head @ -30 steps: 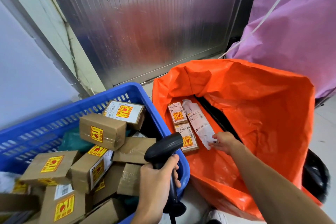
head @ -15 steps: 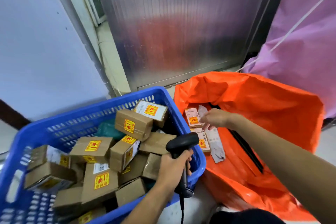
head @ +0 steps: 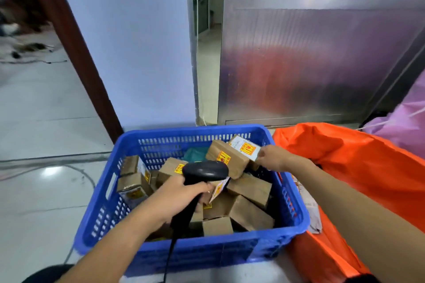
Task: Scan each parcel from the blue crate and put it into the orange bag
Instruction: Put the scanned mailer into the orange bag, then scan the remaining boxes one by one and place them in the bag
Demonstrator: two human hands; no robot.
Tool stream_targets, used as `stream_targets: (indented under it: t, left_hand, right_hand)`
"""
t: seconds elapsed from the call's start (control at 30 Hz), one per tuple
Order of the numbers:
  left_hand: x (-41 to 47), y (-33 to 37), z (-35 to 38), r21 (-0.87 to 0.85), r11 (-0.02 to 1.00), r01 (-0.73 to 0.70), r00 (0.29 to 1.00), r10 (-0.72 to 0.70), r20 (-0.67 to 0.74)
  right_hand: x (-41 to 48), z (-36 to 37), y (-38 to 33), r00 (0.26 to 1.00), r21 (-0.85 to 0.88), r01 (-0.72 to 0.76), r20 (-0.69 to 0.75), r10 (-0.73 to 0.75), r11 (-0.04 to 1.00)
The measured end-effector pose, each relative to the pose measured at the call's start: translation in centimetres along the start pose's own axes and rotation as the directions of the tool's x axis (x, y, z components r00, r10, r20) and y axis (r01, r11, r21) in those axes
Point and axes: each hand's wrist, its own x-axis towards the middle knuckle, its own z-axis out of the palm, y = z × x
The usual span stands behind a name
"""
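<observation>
A parcel (head: 244, 147) with a yellow sticker, up on top of the other brown boxes (head: 250, 188) in the back right corner of the blue crate (head: 195, 131), pinched at its near edge by the curled fingers of the right hand (head: 271, 158). Over the middle of the crate, a black scanner (head: 204, 171), gripped tight round its handle by the left hand (head: 181, 197). Just right of the crate, an open orange bag (head: 368, 167) with some packets (head: 309, 210) inside.

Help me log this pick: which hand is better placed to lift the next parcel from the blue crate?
Right. The right hand pinches the white-labelled parcel at the far right corner of the blue crate, beside the orange bag. The left hand grips the barcode scanner.
</observation>
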Motion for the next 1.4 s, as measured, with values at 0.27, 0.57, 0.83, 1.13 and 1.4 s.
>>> stream_targets:
  t: [0.27,0.57,0.83,1.13,1.4]
  left_hand:
    - [-0.7,2.7,-5.5,-0.078,0.994,-0.074,0.995,0.068,-0.077]
    - [0.4,2.3,-7.9,-0.153,0.976,-0.157,0.972,0.125,-0.197]
    - [-0.4,2.8,-7.9,-0.168,0.97,-0.177,0.97,0.144,-0.194]
    - [-0.5,2.6,-9.4,-0.254,0.931,-0.263,0.896,0.138,-0.423]
    - [-0.8,1.9,-9.4,-0.247,0.937,-0.245,0.902,0.127,-0.412]
  right_hand:
    - [2.4,6.2,-5.7,0.982,-0.041,0.173,-0.074,-0.176,0.984]
    - [3.4,9.7,-8.6,0.898,-0.412,0.437,0.153,-0.412,0.8]
    - [3.4,11.4,-9.2,0.823,-0.64,0.505,0.153,-0.547,0.579]
    - [-0.2,7.4,-7.4,0.915,-0.207,0.324,-0.178,-0.361,0.923]
    - [-5.4,2.0,-7.0,0.911,0.185,0.276,-0.363,-0.195,0.943]
